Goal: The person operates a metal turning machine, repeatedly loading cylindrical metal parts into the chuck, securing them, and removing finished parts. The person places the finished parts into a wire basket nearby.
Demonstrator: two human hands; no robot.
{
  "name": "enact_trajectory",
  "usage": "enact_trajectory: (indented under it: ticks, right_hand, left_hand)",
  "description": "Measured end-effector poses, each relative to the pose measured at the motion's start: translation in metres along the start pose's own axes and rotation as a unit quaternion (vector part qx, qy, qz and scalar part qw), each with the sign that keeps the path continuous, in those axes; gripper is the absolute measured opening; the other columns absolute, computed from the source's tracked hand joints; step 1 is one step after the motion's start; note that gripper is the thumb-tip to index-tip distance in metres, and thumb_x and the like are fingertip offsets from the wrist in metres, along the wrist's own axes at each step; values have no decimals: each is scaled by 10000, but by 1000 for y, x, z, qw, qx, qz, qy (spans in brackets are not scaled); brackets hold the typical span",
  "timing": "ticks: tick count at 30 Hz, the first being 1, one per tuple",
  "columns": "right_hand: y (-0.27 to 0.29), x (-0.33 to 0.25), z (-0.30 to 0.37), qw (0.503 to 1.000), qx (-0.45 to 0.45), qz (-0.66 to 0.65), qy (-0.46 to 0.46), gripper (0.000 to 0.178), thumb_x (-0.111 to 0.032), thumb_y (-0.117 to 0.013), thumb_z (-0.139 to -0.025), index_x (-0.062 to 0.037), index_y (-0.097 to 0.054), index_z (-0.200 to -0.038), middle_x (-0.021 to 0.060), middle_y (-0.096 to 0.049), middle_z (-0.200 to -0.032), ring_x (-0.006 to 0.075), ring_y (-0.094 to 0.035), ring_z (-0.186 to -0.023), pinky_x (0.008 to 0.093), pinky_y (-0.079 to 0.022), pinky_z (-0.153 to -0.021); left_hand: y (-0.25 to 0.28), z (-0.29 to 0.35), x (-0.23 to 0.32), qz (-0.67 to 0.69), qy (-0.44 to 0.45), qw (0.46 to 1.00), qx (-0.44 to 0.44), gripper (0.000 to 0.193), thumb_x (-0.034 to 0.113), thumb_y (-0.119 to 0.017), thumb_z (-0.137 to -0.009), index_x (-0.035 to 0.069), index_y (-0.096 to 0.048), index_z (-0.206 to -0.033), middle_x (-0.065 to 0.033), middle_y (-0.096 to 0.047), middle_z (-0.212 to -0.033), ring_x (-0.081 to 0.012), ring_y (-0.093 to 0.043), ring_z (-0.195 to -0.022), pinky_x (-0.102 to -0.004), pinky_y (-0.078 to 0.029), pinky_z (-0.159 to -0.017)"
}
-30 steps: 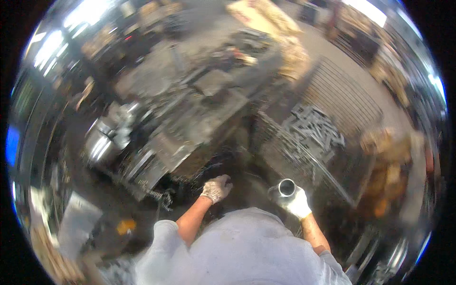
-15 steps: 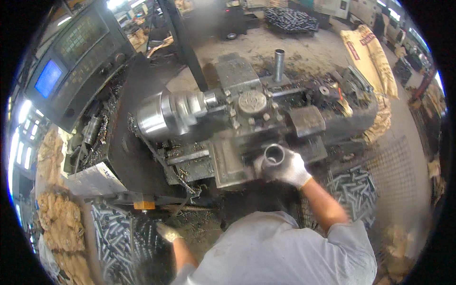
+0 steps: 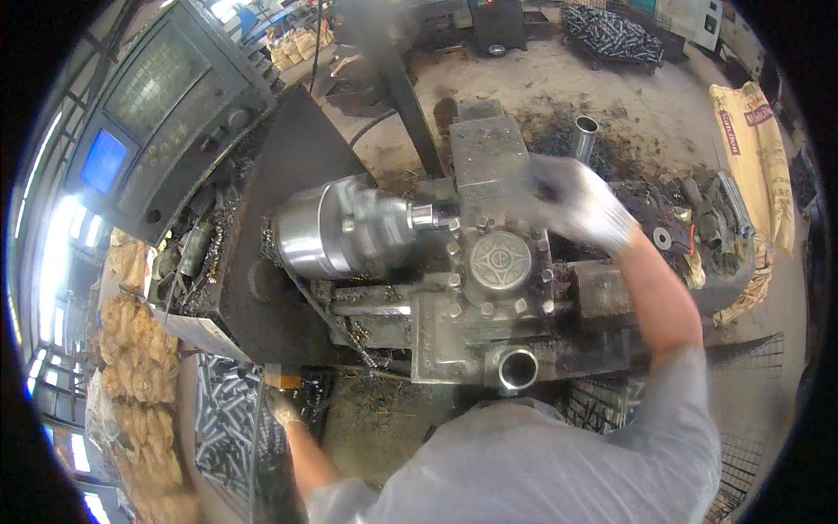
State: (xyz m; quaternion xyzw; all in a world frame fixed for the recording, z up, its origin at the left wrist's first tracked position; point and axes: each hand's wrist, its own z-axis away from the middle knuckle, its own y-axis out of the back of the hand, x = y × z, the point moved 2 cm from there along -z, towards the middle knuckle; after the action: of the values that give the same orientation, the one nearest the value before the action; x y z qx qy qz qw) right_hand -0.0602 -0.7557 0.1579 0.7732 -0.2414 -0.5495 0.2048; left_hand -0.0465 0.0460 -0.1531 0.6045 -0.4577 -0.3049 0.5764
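My right hand [image 3: 589,210], in a white glove, is stretched over the lathe's tool post [image 3: 500,259], near its far side. Motion blur smears its fingers, and whether anything is in them does not show. A short metal tube [image 3: 518,368] stands at the near edge of the carriage, apart from either hand. My gloved left hand [image 3: 284,409] is low at the left, beside an orange block [image 3: 283,381]; its fingers are small and partly hidden. In the lathe chuck [image 3: 319,229], whose jaws look blurred, sits a bright metal piece [image 3: 422,216].
A taller tube [image 3: 584,140] stands upright behind the tool post. At lower left is a bin of metal tubes [image 3: 229,419]. The control panel [image 3: 157,105] rises at left. Tools and rags [image 3: 698,236] lie on the right end of the machine, beside a paper sack [image 3: 751,166].
My right hand has left the short tube and moved away over the tool post. The tube now stands at the carriage's near edge. My left hand is closer to the orange block. The view has shifted.
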Motion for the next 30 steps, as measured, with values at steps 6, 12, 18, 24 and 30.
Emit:
enact_trajectory:
  ticks: [6, 12, 18, 24, 30]
  right_hand:
    - [-135, 68, -170, 939, -300, 138, -95, 444, -356, -873, -774, -25, -789, -1057, 119, -793, -882, 244, -742, -731, 418, -590, -653]
    - [-142, 145, -191, 850, -500, 46, -158, 330, -288, -851, -835, -51, -807, -1059, 98, -783, -966, 232, -739, -809, 437, -603, -683]
    - [40, 177, -202, 904, 11, 351, -245, 449, -384, -750, -775, 16, -802, -972, 197, -794, -948, 349, -749, -808, 450, -587, -762]
    - [-8, 150, -208, 930, 6, 346, -122, 506, -441, -685, -876, 8, -791, -1084, 278, -758, -1093, 419, -737, -1040, 463, -576, -943]
    - [-111, 65, -189, 950, -202, 222, -90, 643, -487, -820, -758, -35, -776, -1212, 183, -791, -1129, 313, -754, -1009, 444, -588, -904]
  left_hand:
    - [-33, -1, -31, 295, 8, 949, 109, 538, 462, -703, -995, 7, -600, -1261, -149, -685, -1177, -288, -659, -1020, -457, -570, -828]
    - [-27, 36, -1, 670, 249, 685, -141, 478, 376, -553, -1065, 103, -594, -1455, -140, -644, -1413, -359, -639, -1191, -558, -536, -960]
    - [24, 154, 216, 395, -152, 905, -55, 236, 233, -607, -1083, 12, -684, -1114, -123, -715, -1008, -252, -680, -951, -417, -557, -806]
    - [96, 139, 450, 192, -447, 843, -231, 378, 285, -629, -1025, 94, -642, -1351, -277, -675, -1292, -417, -719, -1052, -472, -601, -875]
    - [149, 150, 418, 421, -426, 785, -155, 434, 98, -742, -918, 4, -636, -1328, -261, -618, -1431, -413, -644, -1280, -456, -548, -1033]
